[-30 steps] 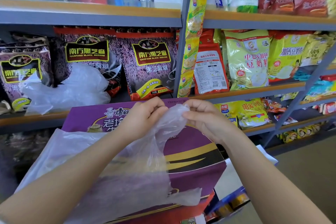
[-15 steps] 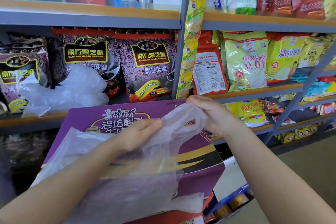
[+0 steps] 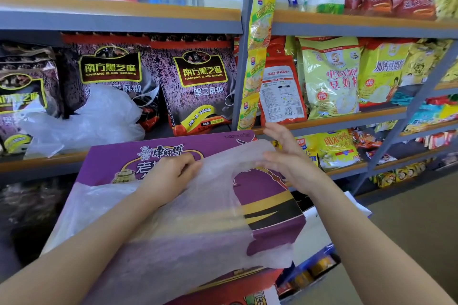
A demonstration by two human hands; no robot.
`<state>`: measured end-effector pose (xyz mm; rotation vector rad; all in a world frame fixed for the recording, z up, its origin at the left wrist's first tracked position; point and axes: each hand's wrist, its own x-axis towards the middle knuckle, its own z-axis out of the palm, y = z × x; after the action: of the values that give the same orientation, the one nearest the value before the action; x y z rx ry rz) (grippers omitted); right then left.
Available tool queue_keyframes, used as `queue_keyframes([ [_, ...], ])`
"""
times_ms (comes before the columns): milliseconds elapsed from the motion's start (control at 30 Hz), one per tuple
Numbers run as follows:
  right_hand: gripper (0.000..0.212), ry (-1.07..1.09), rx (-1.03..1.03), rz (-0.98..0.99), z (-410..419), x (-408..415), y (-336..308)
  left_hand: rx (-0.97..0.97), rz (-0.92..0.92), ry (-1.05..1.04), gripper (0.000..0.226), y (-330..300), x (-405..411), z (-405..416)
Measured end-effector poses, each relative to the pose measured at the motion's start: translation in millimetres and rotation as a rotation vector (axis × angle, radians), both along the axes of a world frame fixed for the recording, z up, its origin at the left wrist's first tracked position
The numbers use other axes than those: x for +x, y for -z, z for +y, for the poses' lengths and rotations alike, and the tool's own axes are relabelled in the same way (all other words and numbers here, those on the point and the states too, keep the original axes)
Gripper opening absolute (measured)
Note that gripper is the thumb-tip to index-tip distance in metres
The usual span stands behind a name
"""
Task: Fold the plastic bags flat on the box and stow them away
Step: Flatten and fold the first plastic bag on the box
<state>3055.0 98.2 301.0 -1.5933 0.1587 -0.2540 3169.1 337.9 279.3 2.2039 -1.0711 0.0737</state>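
A thin translucent plastic bag lies spread over the top of a purple noodle box. My left hand rests on the bag near the box's far edge, fingers curled on the plastic. My right hand grips the bag's right handle loop and holds it stretched out toward the box's far right corner. A second crumpled plastic bag sits on the shelf behind the box at the left.
Store shelves packed with black sesame packets and yellow soy milk powder bags rise right behind the box. More boxes and a blue crate sit under the box at the right. Bare floor lies at the right.
My hands have drawn apart: the right one pulled the bag's handle out to the right, and the left one settled onto the bag near the box's far edge. The bag lies flatter.
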Motion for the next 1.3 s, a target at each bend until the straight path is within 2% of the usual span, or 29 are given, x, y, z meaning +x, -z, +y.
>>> queue_keyframes([
  [33, 0.057, 0.053, -0.092, 0.005, 3, 0, 3, -0.001, -0.003, -0.015, 0.032, -1, -1, 2],
  [67, 0.052, 0.120, -0.102, -0.020, 6, 1, 7, 0.002, -0.013, -0.028, 0.029, -3, -2, 3],
  [133, 0.030, 0.237, 0.174, -0.016, 15, 7, 8, 0.006, -0.048, -0.045, 0.026, -6, -5, 6],
  [167, 0.024, 0.272, 0.313, 0.029, 18, 12, 6, 0.010, -0.071, -0.052, 0.025, -8, -6, 6],
  [200, 0.024, 0.286, 0.363, 0.086, 21, 15, 3, 0.020, -0.092, -0.053, 0.025, -10, -8, 6],
  [300, 0.009, 0.329, 0.251, 0.217, 28, 26, 1, 0.045, -0.143, -0.044, 0.024, -14, -10, 7],
  [400, 0.009, 0.368, 0.257, 0.215, 28, 31, 3, 0.083, -0.168, -0.061, 0.022, -15, -5, 9],
  [500, 0.009, 0.368, 0.176, 0.220, 23, 30, 4, 0.156, -0.160, -0.115, 0.024, -12, 4, 14],
  [600, 0.017, 0.330, 0.129, 0.178, 16, 27, 4, 0.201, -0.164, -0.158, 0.026, -9, 14, 24],
  [700, 0.022, 0.311, 0.221, 0.047, 10, 26, 0, 0.112, -0.167, -0.175, 0.025, -6, 20, 33],
  [733, 0.021, 0.295, 0.235, 0.032, 10, 26, -2, 0.085, -0.153, -0.159, 0.025, -6, 22, 33],
  [867, 0.010, 0.266, 0.209, 0.173, 27, 29, 0, 0.058, -0.050, -0.089, 0.027, -13, 24, 20],
  [967, 0.012, 0.296, 0.222, 0.083, 35, 33, 6, 0.026, 0.089, -0.015, 0.020, -21, 22, 1],
  [1067, 0.021, 0.248, 0.200, -0.058, 38, 32, -1, -0.050, 0.263, 0.169, 0.006, -37, 21, -22],
  [1167, 0.022, 0.196, 0.153, -0.156, 42, 30, -15, -0.076, 0.227, 0.323, 0.009, -57, 18, -48],
  [1300, 0.014, 0.213, 0.136, -0.220, 38, 26, -26, -0.092, 0.045, 0.352, 0.032, -66, 14, -65],
])
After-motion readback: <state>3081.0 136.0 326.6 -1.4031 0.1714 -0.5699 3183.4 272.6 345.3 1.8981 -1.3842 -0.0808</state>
